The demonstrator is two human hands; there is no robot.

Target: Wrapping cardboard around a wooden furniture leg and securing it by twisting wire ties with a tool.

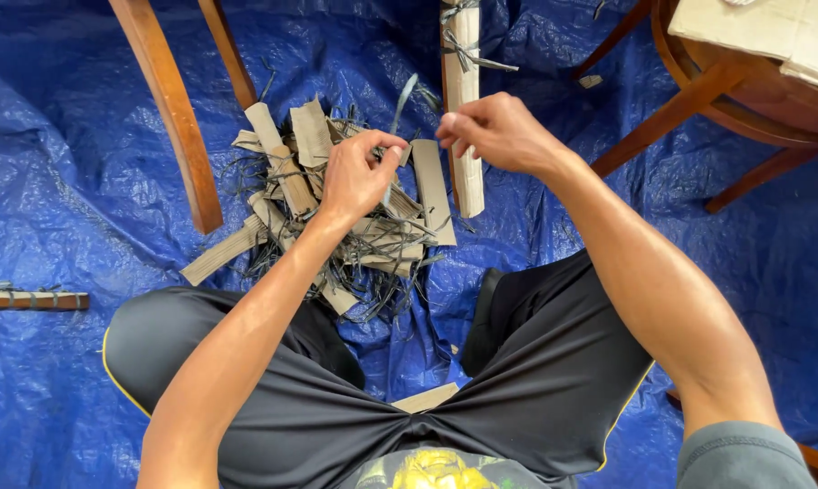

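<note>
Left hand [354,177]: pinching a grey strip [401,101] above the scrap pile [336,226].
Right hand [495,131]: fingers pressing together, beside pile.
Progress: many stripped pieces lying heaped; wrapped stick [463,109] behind pile awaiting stripping.

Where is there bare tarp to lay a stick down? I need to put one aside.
Bare blue tarp lies left of the curved wooden leg, above the short bound stick. More lies right of the pale upright slat, before the chair legs. The scrap pile under both hands is crowded.
</note>
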